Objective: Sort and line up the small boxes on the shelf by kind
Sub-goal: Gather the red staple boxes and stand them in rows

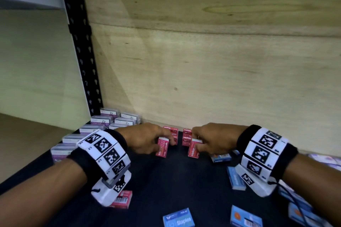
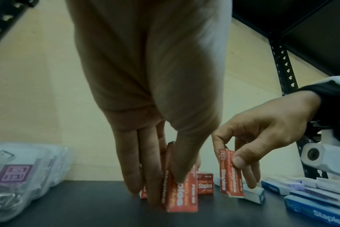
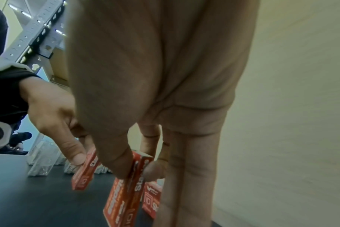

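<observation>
My left hand [image 1: 164, 143] pinches a red staples box [image 1: 162, 150] between thumb and fingers; in the left wrist view this box [image 2: 181, 196] stands upright on the dark shelf [image 1: 175, 180]. My right hand [image 1: 196, 145] pinches a second red staples box [image 1: 193, 151], which hangs tilted just above the shelf in the right wrist view [image 3: 124, 198]. Behind both hands, more red staples boxes [image 1: 186, 136] stand against the wooden back wall. Loose blue staples boxes [image 1: 179, 218] lie at the front and right.
Clear paper clip boxes with purple labels [image 1: 110, 121] stand in rows at the back left beside a black upright post [image 1: 81, 51]. Another red box [image 1: 123, 199] lies under my left wrist. Blue boxes [image 1: 237, 178] crowd the right side.
</observation>
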